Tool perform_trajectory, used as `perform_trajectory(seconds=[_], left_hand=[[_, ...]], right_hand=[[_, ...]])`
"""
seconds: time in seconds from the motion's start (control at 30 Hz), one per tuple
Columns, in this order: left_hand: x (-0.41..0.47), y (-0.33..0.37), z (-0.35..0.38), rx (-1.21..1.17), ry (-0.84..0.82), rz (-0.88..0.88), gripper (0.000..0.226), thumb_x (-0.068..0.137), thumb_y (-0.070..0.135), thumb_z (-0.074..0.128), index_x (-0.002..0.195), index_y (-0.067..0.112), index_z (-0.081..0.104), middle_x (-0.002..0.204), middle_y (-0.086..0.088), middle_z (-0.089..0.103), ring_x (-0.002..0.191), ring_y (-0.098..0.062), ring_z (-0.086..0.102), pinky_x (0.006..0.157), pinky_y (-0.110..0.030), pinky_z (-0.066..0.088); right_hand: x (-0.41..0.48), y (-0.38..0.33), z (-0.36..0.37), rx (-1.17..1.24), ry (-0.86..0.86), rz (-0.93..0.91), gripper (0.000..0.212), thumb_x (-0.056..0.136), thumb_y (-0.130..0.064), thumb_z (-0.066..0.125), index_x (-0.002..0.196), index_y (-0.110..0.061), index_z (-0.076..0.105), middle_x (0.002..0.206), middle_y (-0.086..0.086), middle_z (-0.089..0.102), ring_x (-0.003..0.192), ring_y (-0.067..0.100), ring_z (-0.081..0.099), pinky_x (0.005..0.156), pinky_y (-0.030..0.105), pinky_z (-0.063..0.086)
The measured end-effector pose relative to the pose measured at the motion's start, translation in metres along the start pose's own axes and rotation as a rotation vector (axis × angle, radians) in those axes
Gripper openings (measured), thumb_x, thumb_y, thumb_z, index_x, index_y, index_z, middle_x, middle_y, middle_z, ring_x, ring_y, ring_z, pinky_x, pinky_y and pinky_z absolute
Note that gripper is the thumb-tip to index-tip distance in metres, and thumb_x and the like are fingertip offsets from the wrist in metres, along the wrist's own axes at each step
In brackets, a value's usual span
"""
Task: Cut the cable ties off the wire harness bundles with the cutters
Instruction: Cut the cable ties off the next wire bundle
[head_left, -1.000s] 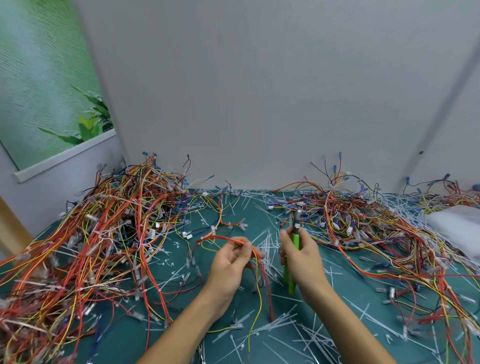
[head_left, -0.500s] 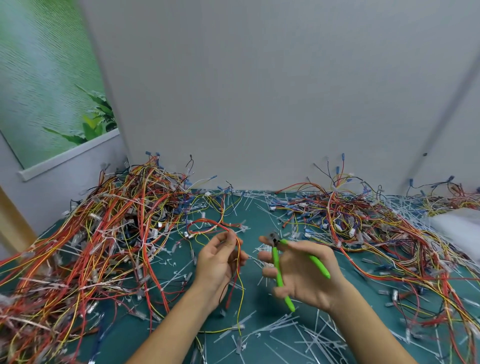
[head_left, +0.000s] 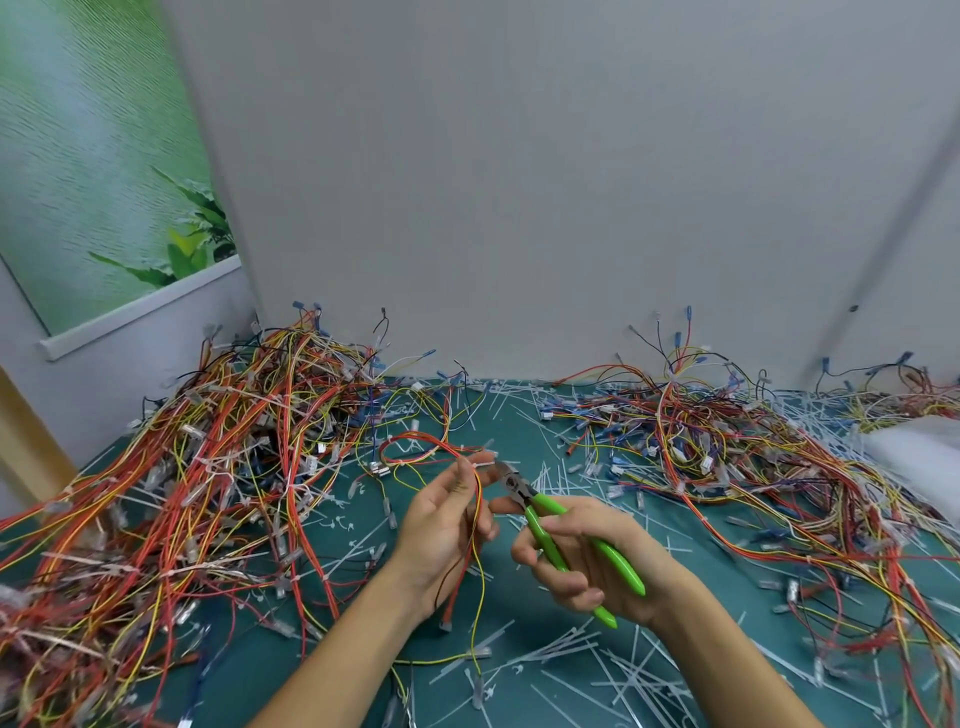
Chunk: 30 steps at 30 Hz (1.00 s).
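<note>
A person's left hand (head_left: 447, 525) has its grip curled round a thin harness of red and yellow wires (head_left: 476, 525), held above the middle of a green tabletop (head_left: 519, 431). The right hand (head_left: 587, 561) has its grip wrapped round green-handled cutters (head_left: 550, 525), handles spread, the tip just beside the left fingertips. Tangled harness piles (head_left: 208, 467) lie on either side, and cut cable ties (head_left: 571, 649) litter the front.
</note>
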<state>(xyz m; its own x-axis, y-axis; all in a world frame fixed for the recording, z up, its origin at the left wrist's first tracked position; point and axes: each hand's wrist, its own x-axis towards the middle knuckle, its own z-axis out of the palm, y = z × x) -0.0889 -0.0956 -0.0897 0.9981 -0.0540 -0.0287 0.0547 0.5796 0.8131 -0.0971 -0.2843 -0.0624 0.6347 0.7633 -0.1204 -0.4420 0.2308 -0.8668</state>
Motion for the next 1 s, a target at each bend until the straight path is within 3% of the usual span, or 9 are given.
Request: perform_trajectory(seconds=[0.07,0.13,0.23,0.37,0.77,0.93,1.0], left_hand=[[-0.0013,0.0011,-0.0003,0.029,-0.017,-0.004,0.043,0.092,0.033,0.054,0.122,0.004,0.063,0.109,-0.011,0.075,0.054,-0.015,0.063,0.045,-0.02,0.04],[-0.0027,0.0019,-0.0005,0.058,-0.032,-0.011,0.047,0.091,0.036,0.054,0.124,0.003,0.062,0.115,-0.01,0.074,0.056,-0.015,0.064,0.044,-0.019,0.039],[-0.0042,0.002,0.0,0.076,-0.059,-0.02,0.049,0.09,0.037,0.055,0.125,0.004,0.061,0.12,-0.009,0.072,0.054,-0.013,0.063,0.044,-0.019,0.039],[-0.0053,0.0011,-0.0002,0.082,-0.096,-0.028,0.046,0.092,0.035,0.054,0.127,0.005,0.06,0.126,-0.01,0.069,0.044,-0.008,0.056,0.041,-0.02,0.04],[-0.0055,0.0001,-0.0022,0.053,-0.13,-0.033,0.038,0.094,0.032,0.054,0.121,0.01,0.067,0.128,-0.011,0.067,0.042,-0.007,0.054,0.041,-0.02,0.041],[-0.006,-0.0013,-0.0023,0.038,-0.175,-0.041,0.037,0.093,0.032,0.055,0.119,0.01,0.069,0.125,-0.011,0.068,0.04,-0.005,0.052,0.041,-0.02,0.042],[-0.0061,-0.0033,-0.0023,0.049,-0.203,-0.044,0.035,0.093,0.034,0.055,0.116,0.012,0.072,0.123,-0.01,0.07,0.037,-0.003,0.043,0.042,-0.02,0.042]], right_hand=[[-0.0008,-0.0004,-0.0005,0.017,-0.035,0.021,0.075,0.088,-0.03,0.072,0.145,0.008,0.042,0.092,0.016,0.058,0.051,0.013,0.043,0.038,0.018,0.035],[-0.0015,-0.0015,-0.001,0.024,-0.062,0.047,0.066,0.088,-0.038,0.07,0.142,-0.002,0.056,0.094,0.014,0.058,0.054,0.014,0.044,0.04,0.018,0.036],[-0.0017,-0.0025,-0.001,0.025,-0.069,0.069,0.064,0.087,-0.043,0.07,0.138,-0.007,0.061,0.094,0.013,0.058,0.055,0.014,0.044,0.041,0.018,0.037],[-0.0025,-0.0012,-0.0005,0.025,-0.056,0.082,0.07,0.086,-0.044,0.072,0.14,-0.003,0.055,0.092,0.013,0.057,0.055,0.014,0.044,0.04,0.019,0.037],[-0.0066,-0.0053,0.0015,0.003,-0.01,0.107,0.075,0.086,-0.039,0.065,0.145,0.003,0.048,0.088,0.013,0.056,0.052,0.013,0.042,0.038,0.018,0.033],[-0.005,-0.0039,0.0004,-0.027,-0.033,0.106,0.069,0.085,-0.042,0.07,0.134,0.0,0.045,0.088,0.011,0.057,0.054,0.013,0.042,0.039,0.017,0.033],[-0.0032,-0.0018,-0.002,-0.027,-0.035,0.069,0.057,0.09,-0.037,0.07,0.126,-0.002,0.045,0.088,0.012,0.056,0.054,0.013,0.042,0.04,0.018,0.035]])
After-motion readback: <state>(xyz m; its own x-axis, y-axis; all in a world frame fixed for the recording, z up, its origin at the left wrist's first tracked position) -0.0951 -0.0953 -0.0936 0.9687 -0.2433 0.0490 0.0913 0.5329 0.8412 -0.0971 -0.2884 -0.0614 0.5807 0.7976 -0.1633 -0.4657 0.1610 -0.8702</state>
